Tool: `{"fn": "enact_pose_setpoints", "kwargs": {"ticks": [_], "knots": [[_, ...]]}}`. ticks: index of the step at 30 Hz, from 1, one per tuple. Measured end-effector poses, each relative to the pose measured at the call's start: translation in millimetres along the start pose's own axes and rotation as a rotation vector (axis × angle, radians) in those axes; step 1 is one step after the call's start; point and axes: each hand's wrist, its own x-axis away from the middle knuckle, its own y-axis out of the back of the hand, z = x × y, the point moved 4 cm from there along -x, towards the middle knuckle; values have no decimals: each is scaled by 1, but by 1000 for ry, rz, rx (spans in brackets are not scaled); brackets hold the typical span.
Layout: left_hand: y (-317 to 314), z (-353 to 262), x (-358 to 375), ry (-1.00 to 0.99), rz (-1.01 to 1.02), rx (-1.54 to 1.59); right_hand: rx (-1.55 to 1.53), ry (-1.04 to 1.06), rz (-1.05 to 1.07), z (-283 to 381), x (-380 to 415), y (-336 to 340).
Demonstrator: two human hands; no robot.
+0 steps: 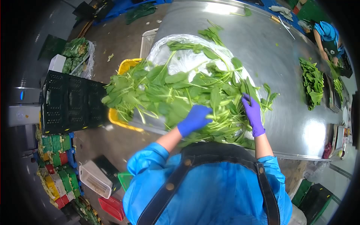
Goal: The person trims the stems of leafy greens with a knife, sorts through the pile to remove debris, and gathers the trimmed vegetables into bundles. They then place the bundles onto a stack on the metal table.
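Observation:
Loose leafy greens (180, 78) with long pale stems lie heaped over a clear plastic bag (183, 62) on the metal table. My left hand (195, 120), in a purple-blue glove, is closed round a bunch of stems at the near side of the heap. At the heap's right edge is my right hand (253, 115), also gloved, its fingers bent about a leaf and stems; the fingertips are partly hidden by greens. To the left, greens spill over a yellow crate (125, 122) at the table's edge.
The metal table (285, 86) stretches right, with another pile of greens (311, 82) and a tray (332, 93). A co-worker in blue sleeves (327, 32) works at the far right. Dark crates (71, 101) are stacked at left; a white basket (95, 178) is on the floor.

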Motion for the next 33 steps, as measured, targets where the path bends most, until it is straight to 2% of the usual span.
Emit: {"fn": "enact_pose_setpoints", "kwargs": {"ticks": [1,4,5,6,7,10,12,14,16,17,18,19,20,21,23,24,25,27,31,33], "knots": [[3,0,-3,-3,-2,4,-43,-11,99,11,6,-2],[22,7,-18,19,-214,412,-2,114,157,25,26,-14],[26,7,-22,17,-219,411,8,178,200,33,31,-19],[35,2,-25,81,-182,567,25,341,148,48,35,-21],[43,-4,-26,146,-144,722,22,343,147,56,36,-25],[43,-8,-28,216,-112,781,87,529,84,74,30,-37],[42,-12,-27,238,-131,803,100,534,89,82,26,-42],[49,-22,-23,159,-221,691,112,541,94,85,22,-45],[58,-26,-19,162,-222,642,142,598,104,90,18,-49],[64,-27,-17,161,-219,599,138,603,105,88,11,-49],[71,-25,-15,162,-223,594,229,485,186,76,0,-53],[82,-20,-12,169,-276,781,319,366,265,61,-8,-57],[93,-13,-10,173,-330,967,210,349,275,45,-15,-58],[104,-9,-11,171,-337,957,204,360,273,49,-18,-57],[117,-2,-11,172,-370,1324,-46,295,225,51,-19,-52],[117,-1,-12,189,-372,1418,-191,271,215,72,-16,-46],[118,-1,-13,191,-374,1417,-192,271,217,95,-13,-39],[112,-5,-17,205,-185,1355,-347,90,402,123,-7,-35],[112,-26,-27,210,13,1153,-335,56,510,135,-19,-37],[124,-25,-24,200,-2,677,-60,70,594,137,-25,-21]]}}
